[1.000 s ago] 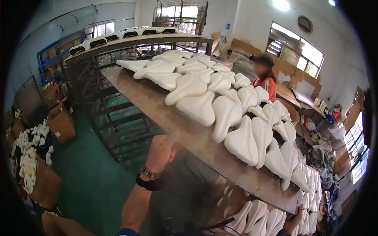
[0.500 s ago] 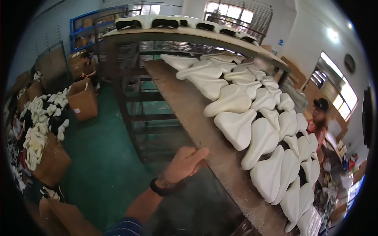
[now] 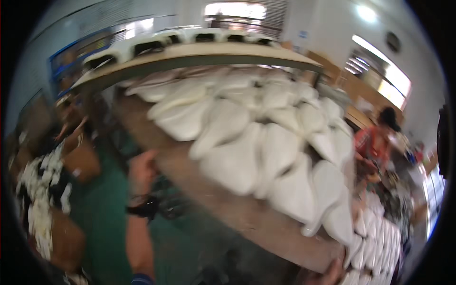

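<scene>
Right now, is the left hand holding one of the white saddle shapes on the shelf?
No, the left hand is at the wooden shelf edge, apart from the white saddle shapes.

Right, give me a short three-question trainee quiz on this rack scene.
1. True or false: the left hand holds one of the white moulded pieces.
2. Multiple choice: what is on the left wrist? A) a dark wristband B) a yellow glove C) nothing
3. Fill in: the white moulded pieces lie on a ______ shelf board of the rack.

Key
1. False: the hand is raised near the shelf edge, apart from the pieces; the blur hides whether it touches the board.
2. A
3. Wooden (brown). A second hand shows at the bottom edge by the board's lower end, too cropped to judge.
</scene>
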{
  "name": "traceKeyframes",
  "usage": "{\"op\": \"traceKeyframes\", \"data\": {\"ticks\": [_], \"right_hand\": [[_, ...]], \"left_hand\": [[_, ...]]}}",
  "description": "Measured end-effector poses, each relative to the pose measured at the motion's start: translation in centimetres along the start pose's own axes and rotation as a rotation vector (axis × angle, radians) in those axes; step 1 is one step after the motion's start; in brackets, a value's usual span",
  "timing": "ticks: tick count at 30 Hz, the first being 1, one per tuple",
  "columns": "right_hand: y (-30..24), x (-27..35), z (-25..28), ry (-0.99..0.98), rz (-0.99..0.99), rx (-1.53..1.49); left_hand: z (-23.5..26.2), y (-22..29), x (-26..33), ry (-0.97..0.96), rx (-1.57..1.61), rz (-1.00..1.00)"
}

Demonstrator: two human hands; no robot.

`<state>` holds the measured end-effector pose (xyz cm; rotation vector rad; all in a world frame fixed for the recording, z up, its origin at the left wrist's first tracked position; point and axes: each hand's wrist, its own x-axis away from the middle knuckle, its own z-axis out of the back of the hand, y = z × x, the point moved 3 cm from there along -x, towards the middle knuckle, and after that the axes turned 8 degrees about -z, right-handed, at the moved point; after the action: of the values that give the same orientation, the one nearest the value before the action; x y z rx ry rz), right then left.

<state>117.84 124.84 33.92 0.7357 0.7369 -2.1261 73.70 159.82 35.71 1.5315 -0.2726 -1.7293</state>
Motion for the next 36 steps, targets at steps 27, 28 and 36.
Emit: {"op": "traceKeyframes", "data": {"ticks": [27,28,36], "right_hand": [[-28.3,-11.7,-13.2,0.158,-1.033,-1.33],[-28.6,-12.1,-13.1,0.077,-1.028,-1.416],[-32.1,-11.7,-11.3,0.154,-1.12,-1.474]], "left_hand": [[13.7,-17.6,-22.6,0.677,0.313,0.519],[14.2,-17.7,-22.3,0.663,0.356,0.541],[14.8,-20.4,-20.2,0.516,0.52,0.69]]}}
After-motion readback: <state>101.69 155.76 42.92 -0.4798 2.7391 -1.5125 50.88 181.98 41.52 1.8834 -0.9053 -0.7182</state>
